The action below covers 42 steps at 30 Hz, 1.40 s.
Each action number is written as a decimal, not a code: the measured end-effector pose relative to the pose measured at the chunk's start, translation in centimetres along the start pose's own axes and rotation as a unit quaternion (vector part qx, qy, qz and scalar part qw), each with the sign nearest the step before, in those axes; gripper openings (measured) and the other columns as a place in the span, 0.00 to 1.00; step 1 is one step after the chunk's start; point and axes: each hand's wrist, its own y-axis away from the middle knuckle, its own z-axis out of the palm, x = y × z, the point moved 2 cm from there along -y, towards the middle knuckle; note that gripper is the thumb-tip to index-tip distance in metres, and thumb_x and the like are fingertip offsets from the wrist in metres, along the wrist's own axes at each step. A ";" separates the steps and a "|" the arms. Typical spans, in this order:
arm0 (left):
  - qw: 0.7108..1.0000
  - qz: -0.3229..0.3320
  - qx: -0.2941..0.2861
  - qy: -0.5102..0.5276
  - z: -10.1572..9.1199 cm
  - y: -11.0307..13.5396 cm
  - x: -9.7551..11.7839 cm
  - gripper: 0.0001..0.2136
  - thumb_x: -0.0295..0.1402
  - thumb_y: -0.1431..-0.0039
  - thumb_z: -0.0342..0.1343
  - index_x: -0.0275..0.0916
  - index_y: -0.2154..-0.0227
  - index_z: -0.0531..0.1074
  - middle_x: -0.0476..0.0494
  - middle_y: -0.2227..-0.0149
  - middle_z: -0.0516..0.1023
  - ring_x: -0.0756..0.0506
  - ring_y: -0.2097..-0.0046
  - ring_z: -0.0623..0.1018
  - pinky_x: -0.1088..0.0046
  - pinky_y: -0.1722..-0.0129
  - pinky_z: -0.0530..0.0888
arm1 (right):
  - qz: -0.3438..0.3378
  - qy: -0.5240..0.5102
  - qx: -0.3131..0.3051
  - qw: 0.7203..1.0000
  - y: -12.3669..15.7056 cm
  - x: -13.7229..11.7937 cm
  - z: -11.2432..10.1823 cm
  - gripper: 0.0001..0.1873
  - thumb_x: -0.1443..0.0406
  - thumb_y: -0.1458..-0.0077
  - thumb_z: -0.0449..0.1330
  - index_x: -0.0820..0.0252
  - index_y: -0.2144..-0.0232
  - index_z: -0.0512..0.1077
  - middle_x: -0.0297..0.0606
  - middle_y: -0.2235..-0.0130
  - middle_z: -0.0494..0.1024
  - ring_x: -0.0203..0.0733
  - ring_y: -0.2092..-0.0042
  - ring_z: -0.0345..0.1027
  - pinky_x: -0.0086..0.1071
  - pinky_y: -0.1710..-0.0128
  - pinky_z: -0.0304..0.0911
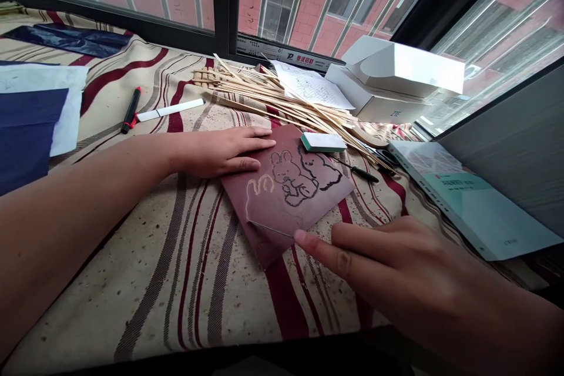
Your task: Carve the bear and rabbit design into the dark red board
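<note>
A reddish-brown sheet (282, 220) lies at an angle on the striped cloth. It bears a dark-outlined animal figure (294, 179), another dark outline beside it and a pale unfinished-looking outline at left. My left hand (220, 150) rests flat across the sheet's upper left edge, fingers stretched out. My right hand (388, 258) reaches in from the lower right, with its index fingertip touching the sheet near its lower edge. A thin pale line runs leftward from that fingertip. The other right fingers are bent back, and the thumb is hidden.
A white-and-green block (324, 141) and a black-handled thin tool (363, 174) lie by the sheet's upper right. Behind are wooden strips (264, 100), a drawing (312, 85) and white boxes (388, 88). A book (480, 200) lies right; markers (170, 109) lie left.
</note>
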 end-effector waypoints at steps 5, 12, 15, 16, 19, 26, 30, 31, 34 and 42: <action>1.000 0.012 0.003 0.004 0.0 0.0 -0.1 0.37 0.56 0.21 0.41 0.38 0.19 0.57 0.33 0.17 0.50 0.34 0.17 0.53 0.56 0.18 0.50 | 0.015 0.002 0.005 1.000 0.0 0.2 -0.1 0.32 0.83 0.37 0.48 0.69 0.34 0.67 0.35 0.63 0.79 0.37 0.71 0.70 0.35 0.74 0.56; 1.000 0.018 0.007 0.014 -0.1 0.0 -0.1 0.35 0.54 0.20 0.43 0.41 0.19 0.58 0.34 0.17 0.51 0.33 0.17 0.54 0.50 0.18 0.51 | 0.026 -0.002 0.003 1.000 0.6 -0.1 0.4 0.33 0.82 0.37 0.48 0.69 0.31 0.65 0.36 0.60 0.79 0.38 0.69 0.68 0.36 0.72 0.55; 1.000 0.004 -0.001 0.014 -0.2 0.0 0.1 0.36 0.55 0.21 0.43 0.40 0.19 0.56 0.32 0.17 0.49 0.30 0.17 0.53 0.46 0.18 0.51 | 0.015 -0.005 0.011 1.000 0.6 -0.1 0.4 0.33 0.81 0.36 0.49 0.70 0.31 0.65 0.36 0.61 0.78 0.39 0.69 0.68 0.37 0.73 0.51; 1.000 0.000 -0.003 0.013 -0.2 0.0 0.1 0.37 0.55 0.21 0.43 0.39 0.19 0.56 0.32 0.17 0.49 0.30 0.17 0.52 0.45 0.18 0.50 | 0.012 -0.007 0.009 1.000 0.5 -0.1 0.4 0.33 0.81 0.36 0.48 0.70 0.31 0.65 0.36 0.61 0.77 0.39 0.70 0.67 0.37 0.73 0.51; 1.000 0.003 -0.006 0.014 -0.2 0.0 0.2 0.37 0.55 0.21 0.42 0.40 0.19 0.56 0.32 0.17 0.48 0.30 0.17 0.52 0.45 0.18 0.50 | 0.020 -0.009 0.003 1.000 0.5 0.0 0.5 0.34 0.82 0.37 0.48 0.69 0.31 0.65 0.36 0.61 0.78 0.38 0.70 0.66 0.37 0.72 0.52; 1.000 0.012 0.002 0.017 0.0 -0.1 0.0 0.36 0.55 0.21 0.42 0.41 0.19 0.57 0.34 0.17 0.48 0.31 0.17 0.52 0.47 0.18 0.50 | 0.025 -0.021 -0.004 0.999 0.9 0.1 0.2 0.36 0.82 0.39 0.51 0.67 0.30 0.66 0.37 0.59 0.80 0.39 0.69 0.69 0.37 0.72 0.54; 1.000 0.011 -0.004 0.017 -0.1 -0.2 0.1 0.38 0.55 0.22 0.42 0.39 0.19 0.56 0.32 0.17 0.47 0.30 0.17 0.51 0.47 0.18 0.50 | 0.017 -0.010 0.016 1.000 0.9 0.3 0.1 0.35 0.82 0.39 0.51 0.68 0.31 0.67 0.38 0.60 0.80 0.39 0.69 0.71 0.37 0.73 0.54; 1.000 0.010 -0.002 0.017 -0.1 -0.2 0.1 0.37 0.55 0.22 0.42 0.39 0.19 0.56 0.32 0.17 0.48 0.30 0.17 0.52 0.47 0.18 0.50 | 0.009 -0.010 0.024 1.000 0.9 0.4 0.1 0.34 0.82 0.39 0.51 0.69 0.31 0.67 0.38 0.60 0.80 0.39 0.69 0.70 0.37 0.74 0.53; 1.000 0.012 0.007 0.019 -0.2 -0.1 0.1 0.36 0.55 0.21 0.43 0.42 0.20 0.58 0.33 0.17 0.50 0.31 0.18 0.54 0.46 0.18 0.51 | 0.008 -0.015 0.016 1.000 0.6 0.6 0.1 0.35 0.83 0.40 0.50 0.68 0.33 0.69 0.38 0.59 0.81 0.38 0.69 0.71 0.36 0.74 0.55; 1.000 0.014 0.007 0.013 0.0 -0.1 -0.2 0.36 0.55 0.21 0.43 0.40 0.20 0.58 0.33 0.17 0.50 0.31 0.17 0.53 0.48 0.18 0.51 | 0.000 -0.020 0.014 1.000 0.1 0.9 0.1 0.28 0.80 0.31 0.49 0.68 0.33 0.69 0.36 0.62 0.80 0.37 0.71 0.68 0.35 0.75 0.52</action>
